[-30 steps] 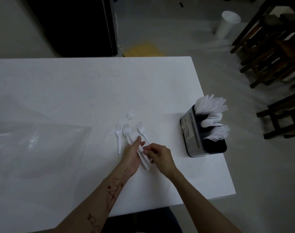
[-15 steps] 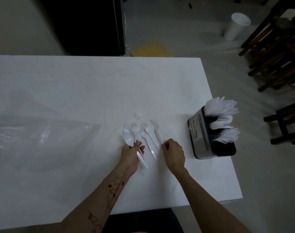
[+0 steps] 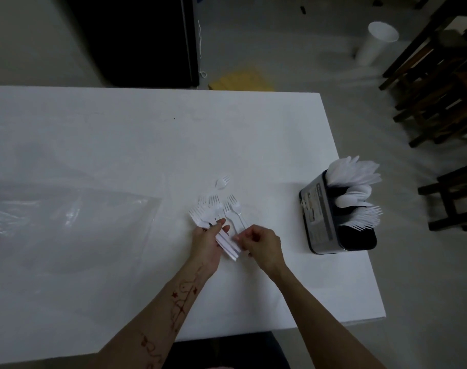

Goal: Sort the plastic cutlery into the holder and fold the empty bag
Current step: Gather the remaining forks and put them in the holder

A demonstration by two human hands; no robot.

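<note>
Left hand (image 3: 207, 243): a bundle of white forks (image 3: 211, 217) is gripped by the handles, fingers curled round them.
Right hand (image 3: 260, 242): a fork handle at the bundle's near end is pinched by the fingers.
Loose forks (image 3: 233, 207): laid on the white surface (image 3: 147, 134) just beyond the hands; one more (image 3: 222, 182) lies farther off.
Holder (image 3: 320, 217): set near the surface's right edge, filled with white cutlery.
Bag (image 3: 67, 219): spread flat on the left, well apart from the holder.

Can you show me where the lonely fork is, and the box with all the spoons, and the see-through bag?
lone fork (image 3: 222, 182), head view, on its tines end.
cutlery holder (image 3: 317, 209), head view, on its labelled side wall.
plastic bag (image 3: 75, 217), head view, on its flat, shiny middle.
</note>
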